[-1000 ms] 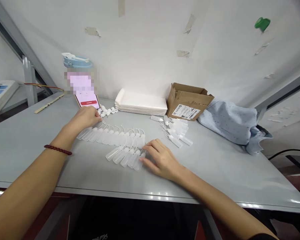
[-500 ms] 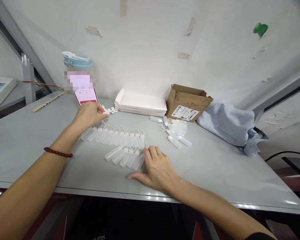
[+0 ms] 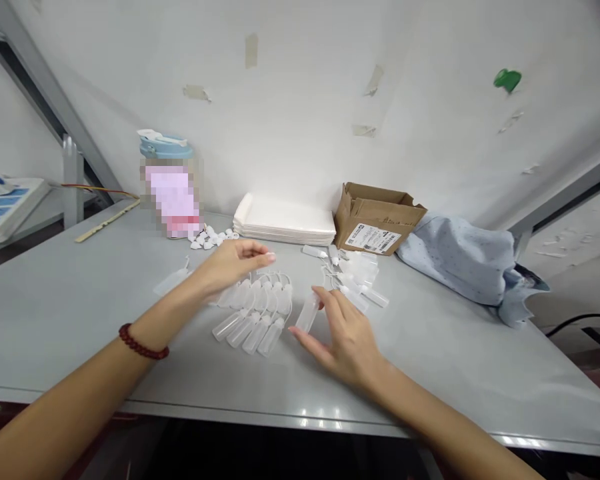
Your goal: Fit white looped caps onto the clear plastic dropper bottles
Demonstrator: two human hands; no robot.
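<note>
While the right hand, partly curled, holds a bottle (tilted, within its grasp), left hand pinched, contents unclear.

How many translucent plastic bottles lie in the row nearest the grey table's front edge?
4: leftmost translucent plastic bottle, second bottle, third bottle and rightmost bottle, side by side, left of the right hand. None appears hidden.

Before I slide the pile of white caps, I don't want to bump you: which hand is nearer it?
Left. The left hand is close to the pile of white caps, in front and slightly right; the right hand is farther right, holding a small bottle.
</note>
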